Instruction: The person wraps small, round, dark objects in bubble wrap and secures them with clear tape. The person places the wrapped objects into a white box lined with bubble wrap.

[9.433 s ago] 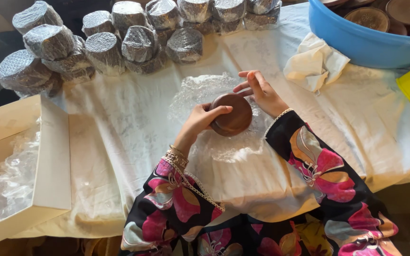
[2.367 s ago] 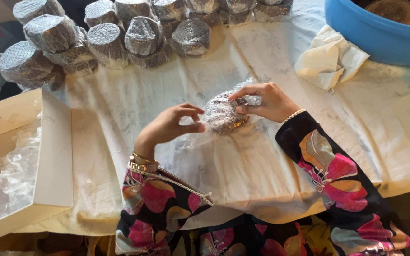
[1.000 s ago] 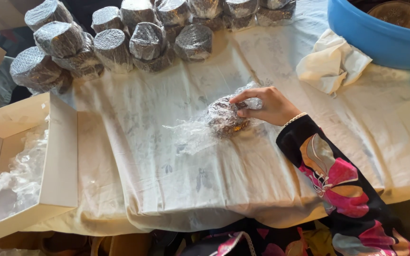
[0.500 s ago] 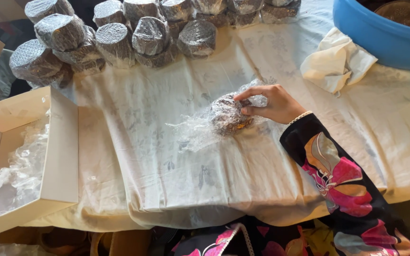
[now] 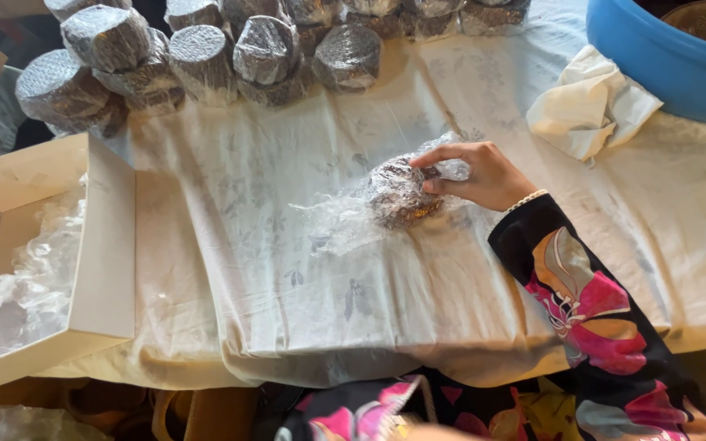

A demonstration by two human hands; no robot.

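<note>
plenty of bare room on the pale cloth-covered surface left of and below the work, with its front edge sagging near the bottom. an open white cardboard box sits at the left edge, wrapped round bundles line the back, a blue plastic tub is at far right. the right hand pinches the small round bundle in clear plastic wrap from its right side, grip closed on it, i think. left hand's out of view.

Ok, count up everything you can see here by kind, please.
Wrapped bundles at the back: at least 12, some overlapping or cut off
Wrapped bundle under the right hand: 1
Blue tub: 1
White cloth: 1
Open cardboard box: 1
Total: at least 16
</note>
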